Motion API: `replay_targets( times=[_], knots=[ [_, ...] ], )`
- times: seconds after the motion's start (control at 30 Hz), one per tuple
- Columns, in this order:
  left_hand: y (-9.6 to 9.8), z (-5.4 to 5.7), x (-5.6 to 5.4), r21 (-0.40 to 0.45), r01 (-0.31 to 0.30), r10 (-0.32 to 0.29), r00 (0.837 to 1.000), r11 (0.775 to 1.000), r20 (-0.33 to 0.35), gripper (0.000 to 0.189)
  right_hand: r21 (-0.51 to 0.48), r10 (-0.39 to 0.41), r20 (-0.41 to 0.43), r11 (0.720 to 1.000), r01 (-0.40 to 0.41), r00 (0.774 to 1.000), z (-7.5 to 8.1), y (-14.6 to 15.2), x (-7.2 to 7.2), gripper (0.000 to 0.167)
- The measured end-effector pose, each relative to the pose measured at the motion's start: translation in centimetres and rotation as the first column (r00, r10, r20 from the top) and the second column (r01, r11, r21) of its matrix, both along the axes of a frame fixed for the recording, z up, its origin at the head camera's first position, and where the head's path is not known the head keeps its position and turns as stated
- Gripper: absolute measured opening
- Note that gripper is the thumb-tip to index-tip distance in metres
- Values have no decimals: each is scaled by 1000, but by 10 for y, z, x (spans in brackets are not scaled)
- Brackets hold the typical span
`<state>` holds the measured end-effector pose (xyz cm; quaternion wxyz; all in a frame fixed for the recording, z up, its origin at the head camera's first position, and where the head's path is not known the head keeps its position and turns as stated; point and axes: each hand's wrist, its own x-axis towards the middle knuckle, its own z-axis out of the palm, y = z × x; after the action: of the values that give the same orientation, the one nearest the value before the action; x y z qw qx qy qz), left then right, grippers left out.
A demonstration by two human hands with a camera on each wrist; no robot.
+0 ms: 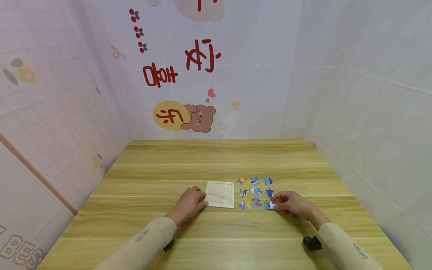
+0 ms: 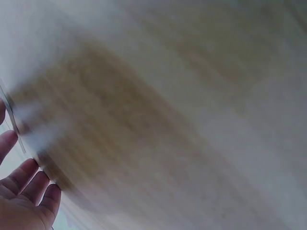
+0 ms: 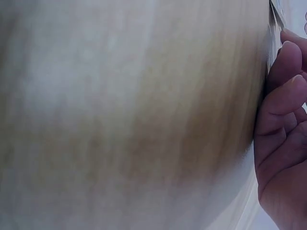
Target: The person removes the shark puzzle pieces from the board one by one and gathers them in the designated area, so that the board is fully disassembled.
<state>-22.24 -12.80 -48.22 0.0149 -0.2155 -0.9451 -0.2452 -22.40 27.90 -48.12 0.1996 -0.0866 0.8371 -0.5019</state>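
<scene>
My left hand (image 1: 189, 202) rests on the table with its fingertips right at the left edge of a square, pale wooden puzzle frame (image 1: 220, 182). In the left wrist view the fingers (image 2: 36, 187) are relaxed and slightly bent. Right of the frame lie several jigsaw pieces in rows, mostly blue, yellow and white. My right hand (image 1: 293, 203) pinches the blue and white jigsaw piece (image 1: 269, 205) at the lower right corner of the group, which is slightly tilted. A purple-blue piece (image 1: 269, 192) lies just behind the fingertips. The right wrist view shows curled fingers (image 3: 283, 98), with the piece mostly hidden.
Nearest the frame are a yellow piece (image 1: 242, 181), a blue and yellow piece (image 1: 243, 193) and a white and yellow piece (image 1: 244, 205). A red and blue piece (image 1: 257, 201) sits in the middle column. Cloth walls (image 1: 256, 112) border the wooden table (image 1: 216, 157).
</scene>
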Motion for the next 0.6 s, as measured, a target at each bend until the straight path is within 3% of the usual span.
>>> replay_targets(
  times=[0.4, 0.6],
  knots=[
    [0, 0, 0, 27, 11, -11, 1000, 1000, -28, 29, 4, 19, -11, 1000, -19, 1000, 3, 2, 1, 29],
    [-11, 3, 0, 54, 0, 2, 999, 999, -33, 27, 36, -26, -32, 999, 27, 999, 7, 13, 0, 34]
  ],
)
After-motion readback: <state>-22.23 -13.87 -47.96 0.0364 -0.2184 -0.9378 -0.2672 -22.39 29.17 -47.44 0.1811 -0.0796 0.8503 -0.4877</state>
